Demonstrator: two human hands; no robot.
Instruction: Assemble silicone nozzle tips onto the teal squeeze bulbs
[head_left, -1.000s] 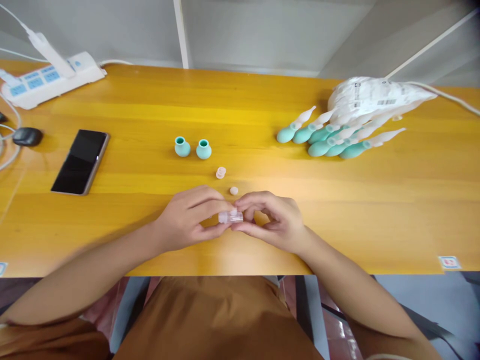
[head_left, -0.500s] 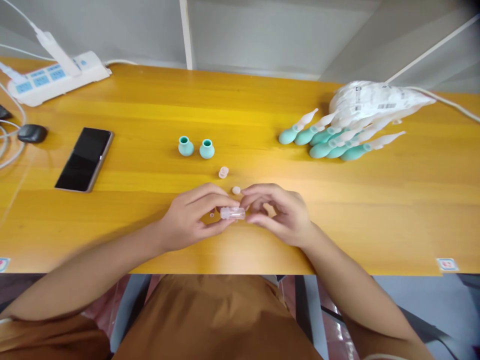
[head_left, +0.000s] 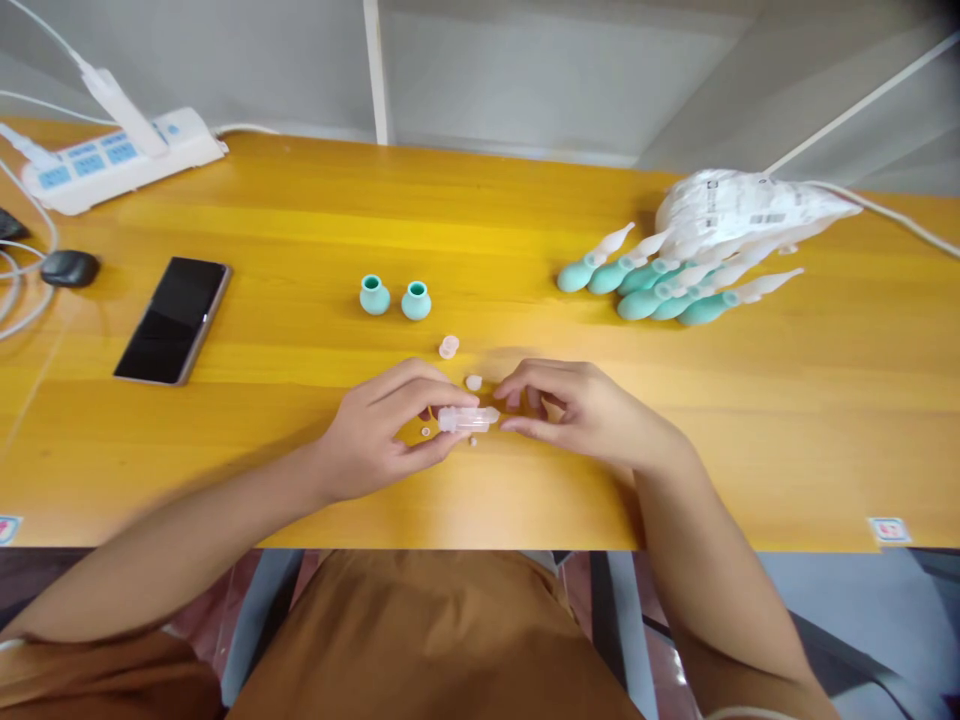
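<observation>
My left hand (head_left: 397,425) pinches a short clear plastic tube (head_left: 465,420) between thumb and fingers, holding it level above the table. A small pale pointed tip (head_left: 492,415) shows at the tube's right end. Just right of that tip, my right hand (head_left: 574,410) has its thumb and fingers apart, with nothing visible between them. Around the tube lie a small pale cap-like piece (head_left: 474,382), a tiny ring (head_left: 426,432) and a tiny bit (head_left: 473,442). Two pale round pieces (head_left: 448,347) rest a little farther back. Behind them stand two teal rubber bulbs (head_left: 375,296) with open necks.
Several teal bulbs with white nozzles (head_left: 637,300) lie at the back right, against a white plastic bag (head_left: 739,205). On the left are a phone (head_left: 174,320), a black mouse (head_left: 69,268), cables and a white power strip (head_left: 127,160). A grey partition (head_left: 525,80) borders the table's back.
My right hand has drawn back a little to the right from the tube, its fingers wider apart. The pointed tip now shows at the tube's right end. The left hand keeps its hold.
</observation>
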